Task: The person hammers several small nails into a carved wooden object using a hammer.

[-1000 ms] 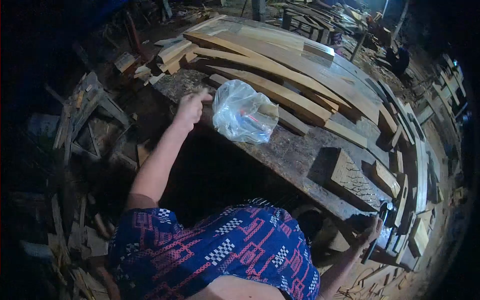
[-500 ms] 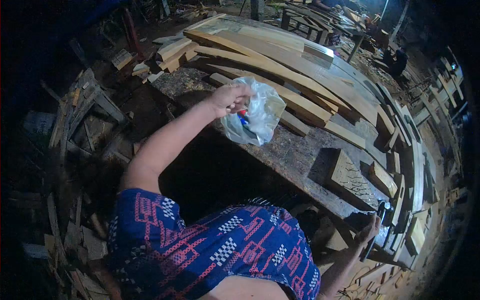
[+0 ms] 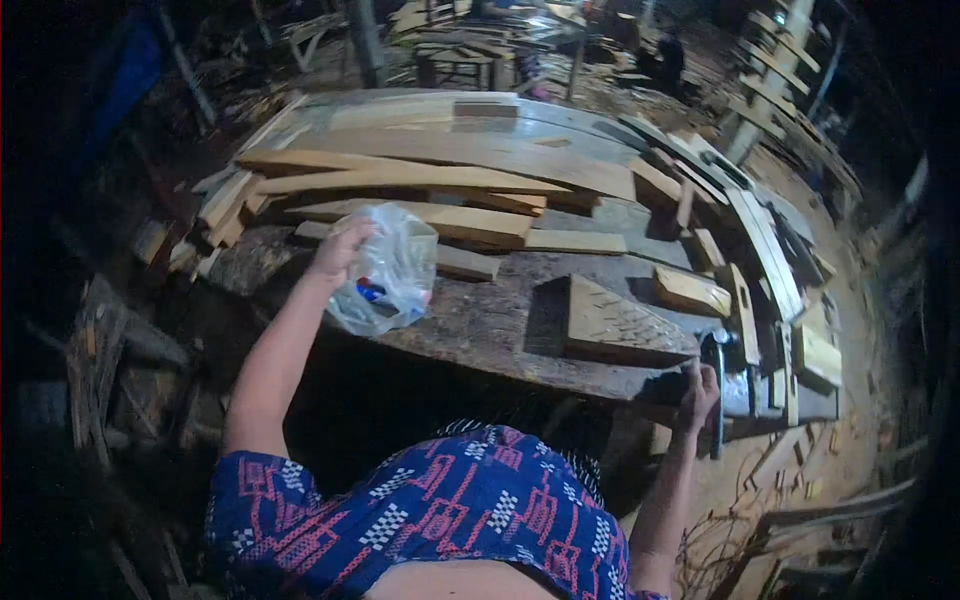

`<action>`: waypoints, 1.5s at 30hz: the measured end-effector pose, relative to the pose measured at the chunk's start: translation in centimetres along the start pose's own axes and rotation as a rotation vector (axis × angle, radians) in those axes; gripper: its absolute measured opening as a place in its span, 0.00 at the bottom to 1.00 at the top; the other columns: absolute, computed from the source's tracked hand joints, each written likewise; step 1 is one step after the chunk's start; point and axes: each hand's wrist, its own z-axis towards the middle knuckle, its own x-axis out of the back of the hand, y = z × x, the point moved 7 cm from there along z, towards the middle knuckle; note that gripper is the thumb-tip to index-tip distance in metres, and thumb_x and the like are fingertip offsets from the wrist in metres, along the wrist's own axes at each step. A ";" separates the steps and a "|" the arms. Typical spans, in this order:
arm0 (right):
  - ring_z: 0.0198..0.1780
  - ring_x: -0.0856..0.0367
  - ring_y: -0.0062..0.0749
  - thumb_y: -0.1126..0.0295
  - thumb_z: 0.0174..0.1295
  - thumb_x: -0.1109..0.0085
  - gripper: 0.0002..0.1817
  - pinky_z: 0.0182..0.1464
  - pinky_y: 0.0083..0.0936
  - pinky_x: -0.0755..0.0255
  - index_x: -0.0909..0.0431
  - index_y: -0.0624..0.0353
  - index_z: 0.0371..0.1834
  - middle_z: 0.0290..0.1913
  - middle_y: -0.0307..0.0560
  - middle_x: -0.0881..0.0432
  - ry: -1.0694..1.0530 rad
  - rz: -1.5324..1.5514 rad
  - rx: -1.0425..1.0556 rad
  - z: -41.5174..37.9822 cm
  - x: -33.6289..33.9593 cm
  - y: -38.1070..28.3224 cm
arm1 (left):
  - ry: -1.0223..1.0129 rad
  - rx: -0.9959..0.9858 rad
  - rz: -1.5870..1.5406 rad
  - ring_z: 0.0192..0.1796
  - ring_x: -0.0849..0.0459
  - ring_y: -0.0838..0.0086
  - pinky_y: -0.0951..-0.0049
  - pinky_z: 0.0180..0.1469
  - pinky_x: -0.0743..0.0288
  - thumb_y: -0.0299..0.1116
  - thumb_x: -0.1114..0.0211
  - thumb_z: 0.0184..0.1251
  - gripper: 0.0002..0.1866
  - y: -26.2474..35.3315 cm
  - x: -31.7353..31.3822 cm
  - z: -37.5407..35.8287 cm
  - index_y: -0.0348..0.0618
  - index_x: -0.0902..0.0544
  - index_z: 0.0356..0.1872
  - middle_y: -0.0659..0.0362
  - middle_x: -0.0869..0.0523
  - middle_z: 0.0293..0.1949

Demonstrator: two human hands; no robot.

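My left hand (image 3: pixel 345 250) is closed on the gathered top of a clear plastic bag (image 3: pixel 400 260), held over the near left part of the workbench (image 3: pixel 470 325). Red and blue items show through the plastic, but I cannot make out what they are. My right hand (image 3: pixel 699 395) is at the bench's near right edge with its fingers curled; whatever may be in them is hidden. Just to its right is a hammer (image 3: pixel 718 400), head up on the bench and handle past the edge. A wedge-shaped wooden block (image 3: pixel 620 325) with rows of nail-like marks lies left of this hand.
Long planks (image 3: pixel 400 180) are stacked across the back of the bench. A short wood block (image 3: pixel 692 290) and more boards (image 3: pixel 765 250) lie on the right. Scrap wood (image 3: pixel 100 350) is piled on the ground at left.
My view has turned to the right, so the bench appears farther left. The left hand still holds the bag, and the right hand is still beside the hammer.
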 end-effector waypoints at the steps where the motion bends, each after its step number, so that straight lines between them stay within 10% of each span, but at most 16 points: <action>1: 0.29 0.35 0.13 0.68 0.65 0.43 0.11 0.32 0.14 0.40 0.25 0.60 0.26 0.25 0.31 0.28 0.014 0.004 0.024 0.0 -0.1 -0.1 | -0.030 0.003 0.003 0.40 0.18 0.75 0.72 0.46 0.25 0.30 0.38 0.58 0.08 0.3 0.1 0.6 0.41 0.17 0.38 0.60 0.16 0.38; 12: 0.30 0.33 0.11 0.73 0.63 0.43 0.06 0.34 0.12 0.39 0.25 0.61 0.28 0.27 0.30 0.27 -0.007 0.206 0.068 0.0 -0.2 0.8 | 0.217 -0.274 0.200 0.37 0.21 0.79 0.74 0.39 0.29 0.37 0.38 0.60 0.10 4.5 2.4 2.7 0.41 0.16 0.32 0.66 0.15 0.31; 14: 0.31 0.31 0.12 0.73 0.63 0.43 0.06 0.36 0.12 0.38 0.25 0.61 0.30 0.28 0.32 0.25 0.030 0.162 0.089 -0.1 0.3 0.6 | -0.003 -0.342 0.944 0.31 0.20 0.76 0.71 0.34 0.29 0.41 0.40 0.62 0.14 4.3 1.9 3.4 0.39 0.17 0.31 0.61 0.16 0.27; 16: 0.31 0.31 0.12 0.73 0.63 0.43 0.06 0.35 0.12 0.37 0.25 0.62 0.30 0.28 0.32 0.25 0.035 0.118 0.076 0.3 0.0 1.6 | -0.083 0.047 1.310 0.25 0.21 0.71 0.68 0.31 0.29 0.39 0.40 0.62 0.14 7.7 -2.2 -1.5 0.36 0.18 0.30 0.55 0.18 0.23; 19: 0.29 0.30 0.14 0.73 0.62 0.42 0.05 0.33 0.14 0.35 0.24 0.61 0.30 0.27 0.32 0.25 0.106 0.205 0.044 -0.6 0.5 0.9 | 0.063 -0.329 1.431 0.27 0.20 0.69 0.69 0.33 0.28 0.34 0.39 0.60 0.10 12.5 -5.5 -6.1 0.35 0.18 0.30 0.52 0.19 0.24; 24: 0.33 0.27 0.20 0.76 0.58 0.40 0.05 0.37 0.18 0.31 0.23 0.64 0.27 0.29 0.37 0.23 0.136 0.017 0.224 -3.7 -1.8 -3.2 | -0.026 -0.664 0.870 0.34 0.18 0.66 0.68 0.39 0.26 0.27 0.35 0.55 0.04 11.9 -13.7 -11.5 0.38 0.16 0.30 0.53 0.17 0.29; 29: 0.47 0.26 0.39 0.77 0.52 0.36 0.04 0.48 0.29 0.30 0.22 0.62 0.28 0.46 0.51 0.27 -0.116 -0.207 0.489 -9.8 -8.4 -13.9 | -0.779 -0.653 0.662 0.40 0.18 0.62 0.65 0.46 0.26 0.29 0.33 0.54 0.09 3.0 -27.3 -15.6 0.41 0.15 0.37 0.54 0.15 0.35; 45: 0.47 0.25 0.46 0.77 0.45 0.34 0.08 0.48 0.35 0.29 0.23 0.61 0.30 0.46 0.56 0.26 -0.165 -0.289 0.595 -12.8 -9.0 -14.6 | -0.723 -0.476 0.582 0.31 0.18 0.72 0.75 0.35 0.25 0.23 0.37 0.51 0.06 -2.2 -32.1 -16.9 0.36 0.18 0.32 0.56 0.17 0.29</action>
